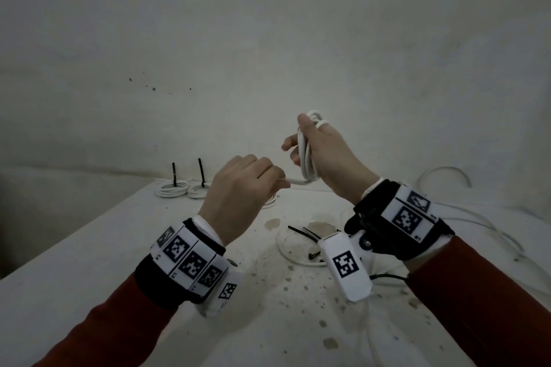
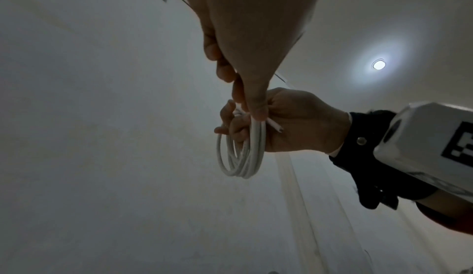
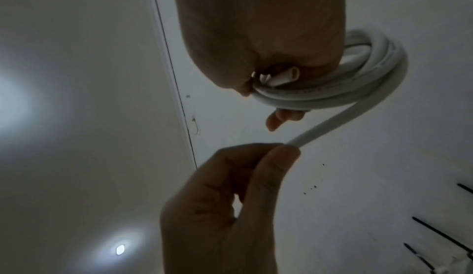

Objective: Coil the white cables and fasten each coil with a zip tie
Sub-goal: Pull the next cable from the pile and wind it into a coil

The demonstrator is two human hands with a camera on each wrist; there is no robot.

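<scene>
A white cable coil (image 1: 307,155) is held upright above the table by my right hand (image 1: 325,158), whose fingers pass through and curl round its loops (image 3: 358,88). My left hand (image 1: 238,191) pinches the cable's free end (image 1: 293,182) just left of the coil's bottom; the left wrist view shows the cut tip (image 2: 275,125) sticking out past my left thumb. Loose black zip ties (image 1: 307,235) lie on the table below my right wrist. Two finished coils (image 1: 173,189) with upright black zip ties (image 1: 201,171) sit at the table's far left edge.
The stained white table (image 1: 208,292) meets a pale wall behind. Uncoiled white cable (image 1: 477,217) trails over the table's right side, and another loop (image 1: 286,250) lies around the zip ties. The table's left edge drops off below my left arm.
</scene>
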